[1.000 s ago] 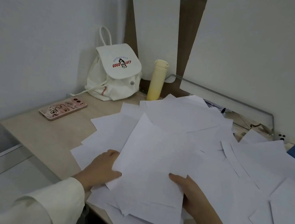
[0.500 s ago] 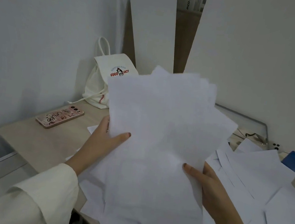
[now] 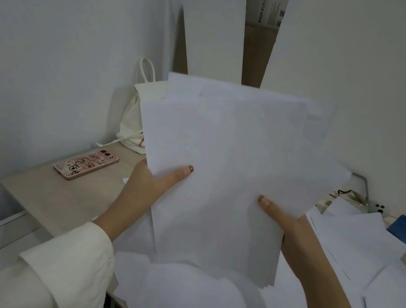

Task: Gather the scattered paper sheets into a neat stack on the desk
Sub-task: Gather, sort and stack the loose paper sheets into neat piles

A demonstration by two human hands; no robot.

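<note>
From the head camera, a bundle of paper sheets [image 3: 225,172] stands lifted, nearly upright, between both hands above the counter [image 3: 64,202]. The left hand [image 3: 150,185] is closed on the bundle's left edge, thumb laid across the front; the right hand [image 3: 288,226] is closed on the right edge in the same way, slightly lower. The sheets are fanned and uneven at top and bottom, their long axis running up and down, with the ragged lower edges hanging just above more loose sheets [image 3: 356,243] spread on the counter to the right and below. Squaring the bundle probably means dropping its lower edge straight down onto the counter. The loose sheets lie nearer the right hand.
</note>
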